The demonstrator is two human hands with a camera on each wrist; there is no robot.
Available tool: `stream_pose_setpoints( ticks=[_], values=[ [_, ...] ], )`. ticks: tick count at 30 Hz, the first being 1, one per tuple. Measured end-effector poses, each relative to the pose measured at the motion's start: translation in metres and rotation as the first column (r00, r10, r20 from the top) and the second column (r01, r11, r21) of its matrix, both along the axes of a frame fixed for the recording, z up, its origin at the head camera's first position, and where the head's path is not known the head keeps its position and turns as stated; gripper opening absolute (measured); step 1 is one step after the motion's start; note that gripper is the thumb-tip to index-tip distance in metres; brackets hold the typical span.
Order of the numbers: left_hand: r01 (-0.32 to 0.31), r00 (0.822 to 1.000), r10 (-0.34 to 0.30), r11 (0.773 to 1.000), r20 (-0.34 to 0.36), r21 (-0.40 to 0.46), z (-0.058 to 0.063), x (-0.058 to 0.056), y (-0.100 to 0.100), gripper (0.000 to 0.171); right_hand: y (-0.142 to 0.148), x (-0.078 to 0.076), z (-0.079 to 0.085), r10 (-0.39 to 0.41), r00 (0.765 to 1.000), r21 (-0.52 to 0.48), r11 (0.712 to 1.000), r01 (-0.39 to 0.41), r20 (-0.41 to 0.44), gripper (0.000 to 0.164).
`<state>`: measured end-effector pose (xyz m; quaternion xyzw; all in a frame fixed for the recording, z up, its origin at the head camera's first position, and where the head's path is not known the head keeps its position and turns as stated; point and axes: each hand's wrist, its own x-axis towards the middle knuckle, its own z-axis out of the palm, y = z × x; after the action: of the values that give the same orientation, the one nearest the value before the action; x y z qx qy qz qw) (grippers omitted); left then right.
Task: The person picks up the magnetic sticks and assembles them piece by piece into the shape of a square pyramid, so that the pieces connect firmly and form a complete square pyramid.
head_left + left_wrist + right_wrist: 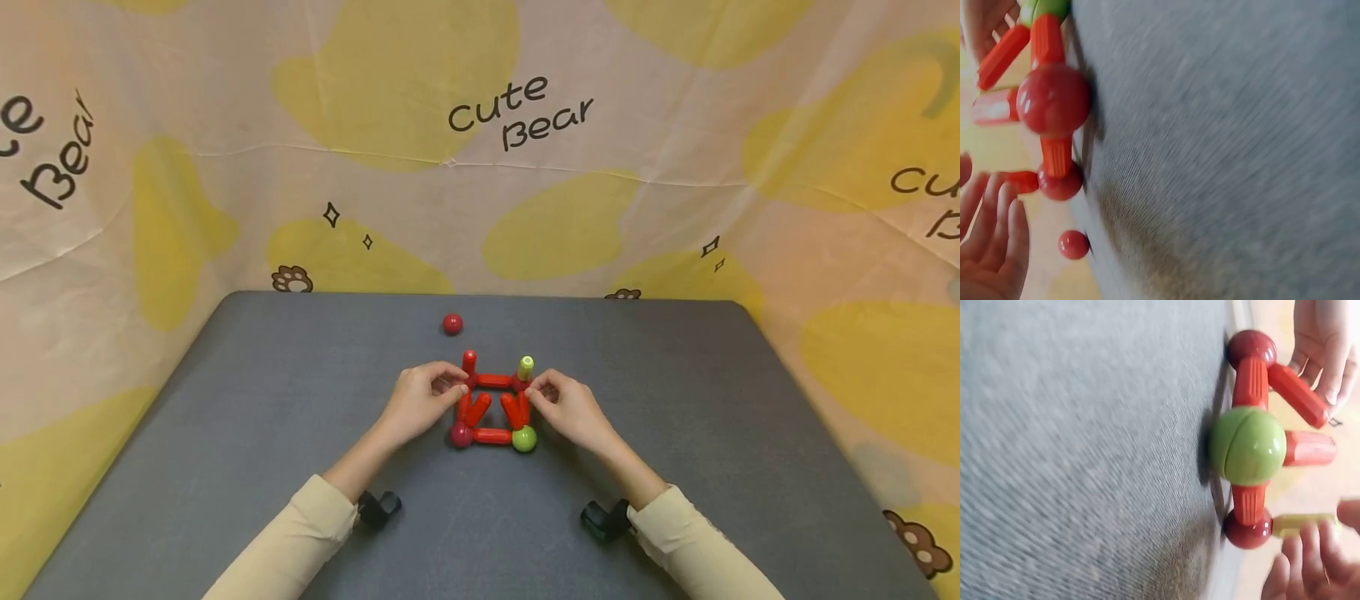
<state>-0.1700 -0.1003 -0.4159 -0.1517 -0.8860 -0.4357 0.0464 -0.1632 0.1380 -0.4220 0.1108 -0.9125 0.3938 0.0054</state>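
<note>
A square frame of red magnetic rods [493, 436] and balls lies between both hands. Its near corners are a dark red ball [461, 434] and a green ball [523, 439]; the far corners are red balls [1248, 528]. Short rods rise from the corners: red ones, plus a yellow-green rod [527, 367] at the far right. My left hand [426, 398] is at the far left corner, fingertips beside the upright red rod [469, 363], thumb apart from the fingers. My right hand [568, 407] is at the far right corner, its relaxed fingertips right by the yellow-green rod.
A loose red ball [452, 324] lies beyond the frame, towards the far edge of the grey table [225, 433]. A printed cloth [420, 208] hangs behind the table and along both sides. Each wrist wears a black camera mount [380, 508].
</note>
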Motion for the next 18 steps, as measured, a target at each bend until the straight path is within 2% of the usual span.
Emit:
stream_pose_setpoints(
  ticks=[3, 5, 8, 11, 14, 18],
  values=[
    [-0.073, 0.996, 0.075, 0.997, -0.054, 0.035, 0.002, -0.009, -0.004, 0.016, 0.005, -0.008, -0.001, -0.081, 0.995, -0.030, 0.996, 0.079, -0.059, 0.016],
    [-0.098, 0.993, 0.100, 0.994, -0.054, 0.052, 0.002, -0.016, -0.006, 0.022, 0.007, -0.014, -0.001, -0.076, 0.993, -0.054, 0.996, 0.071, -0.090, 0.024],
    [-0.097, 0.995, 0.098, 0.994, -0.018, 0.052, 0.000, -0.023, -0.006, 0.030, 0.007, -0.021, 0.000, 0.000, 0.995, -0.064, 0.998, -0.006, -0.100, 0.035],
    [-0.079, 0.996, 0.078, 0.996, 0.031, 0.035, -0.004, -0.028, -0.004, 0.034, 0.003, -0.025, 0.002, 0.054, 0.995, -0.038, 0.998, -0.058, -0.084, 0.036],
    [-0.067, 0.996, 0.066, 0.997, 0.054, 0.030, -0.006, -0.031, 0.000, 0.034, -0.001, -0.027, 0.001, 0.074, 0.994, -0.002, 0.997, -0.075, -0.086, 0.033],
    [-0.055, 0.998, 0.054, 0.998, 0.037, 0.032, -0.007, -0.033, 0.006, 0.032, -0.003, -0.028, -0.002, 0.090, 0.989, 0.020, 0.996, -0.088, -0.119, 0.030]
  ],
)
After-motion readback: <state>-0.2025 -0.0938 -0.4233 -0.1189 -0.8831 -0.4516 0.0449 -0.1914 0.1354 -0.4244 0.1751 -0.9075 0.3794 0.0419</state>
